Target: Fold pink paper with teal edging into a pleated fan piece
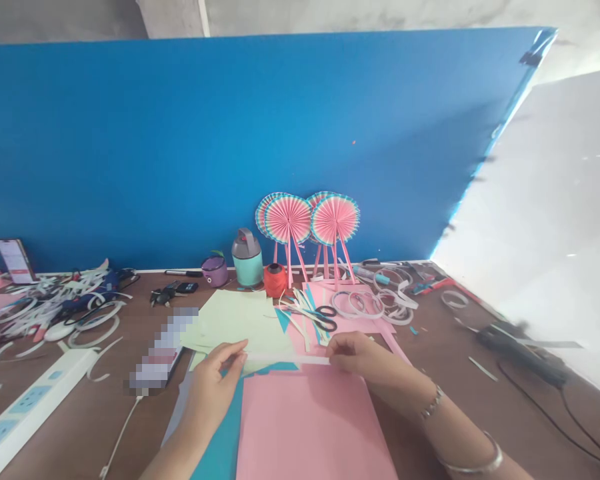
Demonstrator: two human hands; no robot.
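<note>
A narrow white strip (287, 359) is stretched level between my two hands; whether it is tape or paper I cannot tell. My left hand (223, 373) pinches its left end between thumb and fingertips. At the other end, my right hand (353, 352) closes its fingers on the strip. Just below it lies a pink paper sheet (310, 427), nearest to me, over blue paper (225, 433). Pale green paper (240, 320) spreads behind my left hand. Beyond my right hand are scissors (325, 319) with dark handles, among thin paper strips (305, 327).
Pink folded-paper fans (336, 220) stand against the blue partition (180, 147). Before them are a teal jar (249, 263), red thread (275, 280) and tape rolls (365, 305). A phone (163, 353), power strip (35, 407) and scrap pile (60, 303) lie left; a black tool (523, 353) lies right.
</note>
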